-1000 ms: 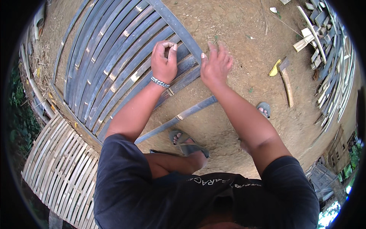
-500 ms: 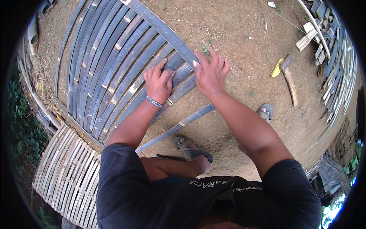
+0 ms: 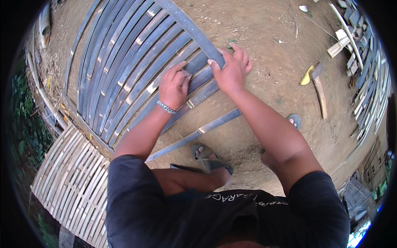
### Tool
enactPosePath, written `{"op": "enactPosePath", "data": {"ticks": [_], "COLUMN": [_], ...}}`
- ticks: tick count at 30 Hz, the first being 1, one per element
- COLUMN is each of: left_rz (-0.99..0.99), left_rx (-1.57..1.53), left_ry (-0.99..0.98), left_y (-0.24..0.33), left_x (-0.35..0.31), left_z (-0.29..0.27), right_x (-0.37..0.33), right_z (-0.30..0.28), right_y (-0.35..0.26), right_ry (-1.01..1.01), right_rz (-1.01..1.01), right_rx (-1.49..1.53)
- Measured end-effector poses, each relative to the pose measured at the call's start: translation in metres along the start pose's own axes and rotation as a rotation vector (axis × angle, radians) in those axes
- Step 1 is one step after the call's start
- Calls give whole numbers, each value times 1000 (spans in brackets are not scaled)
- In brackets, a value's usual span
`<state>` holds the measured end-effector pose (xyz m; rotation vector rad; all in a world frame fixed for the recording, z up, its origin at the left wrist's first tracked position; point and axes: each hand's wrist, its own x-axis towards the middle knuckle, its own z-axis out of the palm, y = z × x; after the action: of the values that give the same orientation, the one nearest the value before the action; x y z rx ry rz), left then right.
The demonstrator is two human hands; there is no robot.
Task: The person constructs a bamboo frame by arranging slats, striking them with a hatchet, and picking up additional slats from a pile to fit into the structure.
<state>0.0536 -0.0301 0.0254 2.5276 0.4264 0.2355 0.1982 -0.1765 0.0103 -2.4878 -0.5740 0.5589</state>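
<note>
A panel of dark bamboo slats (image 3: 124, 58) lies on the ground in front of me, crossed near its far right ends by a dark bamboo crosspiece (image 3: 190, 27). My left hand (image 3: 173, 86), with a metal bracelet at the wrist, rests on a wide bamboo slat (image 3: 196, 62), fingers curled in around it; the fingertips are partly hidden. At the crosspiece's near end, my right hand (image 3: 232, 70) has its thumb on the inner side and its fingers over the outer side. A loose bamboo slat (image 3: 211, 124) lies apart, closer to my feet.
On the right lie a wooden-handled tool (image 3: 320, 93) with a dark head and a yellow piece (image 3: 307, 75). A pile of split bamboo (image 3: 370, 82) stands at the far right. A pale slatted bamboo panel (image 3: 70, 177) is at lower left. My sandalled foot (image 3: 209, 157) stands below the panel.
The view has shifted slightly, so the ground and panel appear farther right. My right hand has moved a little away from me along with the crosspiece's end; my left hand stays nearly in place.
</note>
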Motion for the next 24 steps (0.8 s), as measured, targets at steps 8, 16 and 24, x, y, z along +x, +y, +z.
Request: {"op": "enactPosePath", "data": {"ticks": [8, 16, 24], "left_rz": [-258, -194, 2], "left_rx": [240, 312, 392], "left_ry": [-105, 0, -162], "left_y": [-33, -45, -52], "left_x": [-91, -120, -101], "left_z": [-58, -45, -52], "right_x": [-1, -1, -2], "right_z": [4, 10, 8], "right_y": [1, 5, 3], "right_ry": [5, 48, 49], "right_rz": [-3, -50, -48], "right_rx": [-43, -63, -66]}}
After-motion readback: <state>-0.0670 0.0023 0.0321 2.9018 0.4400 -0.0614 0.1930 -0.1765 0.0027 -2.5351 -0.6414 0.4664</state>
